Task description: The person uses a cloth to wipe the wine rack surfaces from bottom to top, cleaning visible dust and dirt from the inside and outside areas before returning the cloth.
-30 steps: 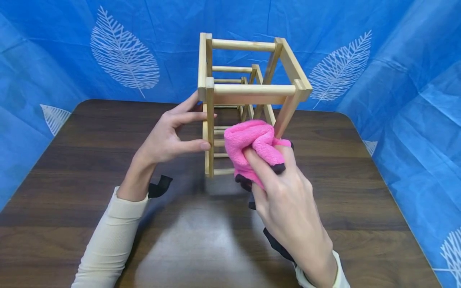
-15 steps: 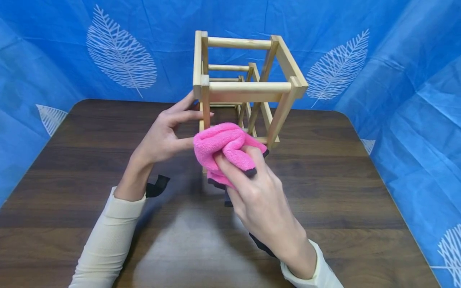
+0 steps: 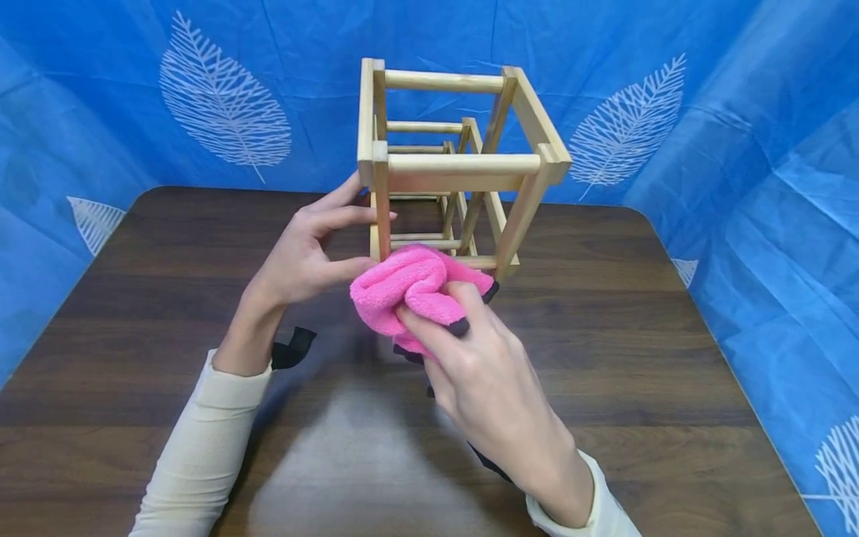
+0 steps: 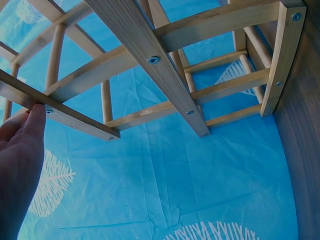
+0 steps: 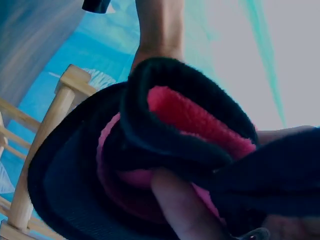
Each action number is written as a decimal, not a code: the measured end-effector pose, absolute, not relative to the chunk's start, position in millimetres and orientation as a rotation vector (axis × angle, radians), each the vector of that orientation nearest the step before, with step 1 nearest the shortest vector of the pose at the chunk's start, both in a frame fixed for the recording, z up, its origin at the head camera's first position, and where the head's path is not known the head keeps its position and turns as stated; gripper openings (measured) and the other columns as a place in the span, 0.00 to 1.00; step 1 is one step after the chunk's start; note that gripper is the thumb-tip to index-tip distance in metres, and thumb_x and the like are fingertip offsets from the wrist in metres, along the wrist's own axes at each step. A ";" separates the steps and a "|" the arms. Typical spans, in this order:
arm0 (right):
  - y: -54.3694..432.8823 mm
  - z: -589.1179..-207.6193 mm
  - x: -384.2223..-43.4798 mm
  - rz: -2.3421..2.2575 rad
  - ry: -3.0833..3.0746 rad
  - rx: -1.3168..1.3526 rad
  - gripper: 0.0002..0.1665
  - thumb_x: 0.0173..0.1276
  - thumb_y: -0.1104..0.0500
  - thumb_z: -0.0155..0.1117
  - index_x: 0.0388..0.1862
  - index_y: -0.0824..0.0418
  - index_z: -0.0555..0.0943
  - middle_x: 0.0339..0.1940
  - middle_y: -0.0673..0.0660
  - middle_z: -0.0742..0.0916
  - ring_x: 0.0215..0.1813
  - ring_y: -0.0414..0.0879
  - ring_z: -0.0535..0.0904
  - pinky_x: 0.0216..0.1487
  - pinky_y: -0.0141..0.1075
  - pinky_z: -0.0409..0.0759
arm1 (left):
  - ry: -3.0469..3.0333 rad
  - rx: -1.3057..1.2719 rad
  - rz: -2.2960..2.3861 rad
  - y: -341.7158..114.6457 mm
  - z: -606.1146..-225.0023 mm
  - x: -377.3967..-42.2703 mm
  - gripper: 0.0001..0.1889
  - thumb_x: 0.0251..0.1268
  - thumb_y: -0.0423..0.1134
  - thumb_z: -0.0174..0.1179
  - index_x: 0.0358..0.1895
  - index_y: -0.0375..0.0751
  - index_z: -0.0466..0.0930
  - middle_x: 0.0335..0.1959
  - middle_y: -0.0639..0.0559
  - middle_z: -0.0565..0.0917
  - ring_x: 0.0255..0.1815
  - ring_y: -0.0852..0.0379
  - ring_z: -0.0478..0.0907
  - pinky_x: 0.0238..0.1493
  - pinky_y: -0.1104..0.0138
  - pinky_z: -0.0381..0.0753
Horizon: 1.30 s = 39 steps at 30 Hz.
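A pale wooden rack [image 3: 463, 165] of slats and round dowels stands on the table in the head view, its frame reaching up towards the camera. On its left side my left hand [image 3: 293, 252] grips the upright, the thumb in front and the fingers reaching behind. Screw heads dot the rack's slats [image 4: 150, 56] in the left wrist view. My right hand [image 3: 493, 388] holds a bunched pink cloth [image 3: 396, 292] with dark edging against the lower front-left post. Folds of the cloth [image 5: 192, 117] hide most of the right fingers in the right wrist view.
The rack stands on a dark wood-grain table [image 3: 637, 358] with rounded far corners. Blue sheeting [image 3: 322, 45] printed with white leaves hangs behind and at both sides. A black strap end [image 3: 294, 349] sticks out by the left wrist.
My right hand has carried the pink cloth left, from near the front-right post to the front-left post, then slightly down it. My left hand keeps its hold on the rack.
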State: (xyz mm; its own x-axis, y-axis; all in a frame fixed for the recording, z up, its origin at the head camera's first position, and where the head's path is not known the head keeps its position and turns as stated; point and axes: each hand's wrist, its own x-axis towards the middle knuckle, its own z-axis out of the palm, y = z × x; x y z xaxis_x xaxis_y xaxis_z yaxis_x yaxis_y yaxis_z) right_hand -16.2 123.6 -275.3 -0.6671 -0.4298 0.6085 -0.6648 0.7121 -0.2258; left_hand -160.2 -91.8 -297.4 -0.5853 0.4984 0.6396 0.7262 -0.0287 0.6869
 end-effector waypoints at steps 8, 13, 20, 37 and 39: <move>121.1 -280.9 -14.1 0.449 -2.532 0.852 0.20 0.61 0.68 0.70 0.50 0.52 0.84 0.41 0.58 0.76 0.29 0.51 0.73 0.30 0.42 0.80 | -2.081 -1.270 -1.659 -91.7 -296.3 -158.8 0.39 0.54 0.62 0.69 0.53 0.27 0.82 0.77 0.48 0.59 0.77 0.50 0.54 0.67 0.61 0.68; 119.3 -287.5 -16.5 0.423 -2.543 0.872 0.18 0.62 0.68 0.69 0.49 0.52 0.83 0.38 0.57 0.75 0.26 0.51 0.70 0.27 0.39 0.76 | -2.083 -1.274 -1.651 -91.3 -295.8 -158.7 0.40 0.53 0.63 0.69 0.53 0.26 0.82 0.76 0.48 0.60 0.77 0.50 0.54 0.67 0.59 0.68; 120.2 -297.2 -18.6 0.297 -2.611 0.935 0.17 0.62 0.64 0.72 0.49 0.50 0.86 0.44 0.58 0.78 0.28 0.51 0.73 0.20 0.38 0.77 | -2.071 -1.253 -1.642 -91.1 -296.5 -158.1 0.40 0.53 0.63 0.69 0.53 0.27 0.82 0.76 0.46 0.62 0.77 0.50 0.54 0.71 0.53 0.62; 120.2 -306.0 -17.4 0.146 -2.703 0.908 0.20 0.57 0.71 0.69 0.42 0.47 0.87 0.38 0.57 0.77 0.27 0.52 0.72 0.13 0.36 0.71 | -2.075 -1.266 -1.650 -92.4 -295.7 -156.1 0.41 0.55 0.63 0.68 0.54 0.24 0.80 0.76 0.45 0.61 0.76 0.51 0.55 0.68 0.61 0.67; 122.9 -306.5 -16.1 0.140 -2.724 0.883 0.19 0.57 0.71 0.69 0.41 0.47 0.86 0.37 0.56 0.76 0.27 0.52 0.71 0.12 0.36 0.70 | -2.065 -1.276 -1.654 -92.0 -295.8 -156.6 0.41 0.55 0.62 0.69 0.54 0.23 0.80 0.76 0.45 0.61 0.77 0.50 0.55 0.69 0.60 0.66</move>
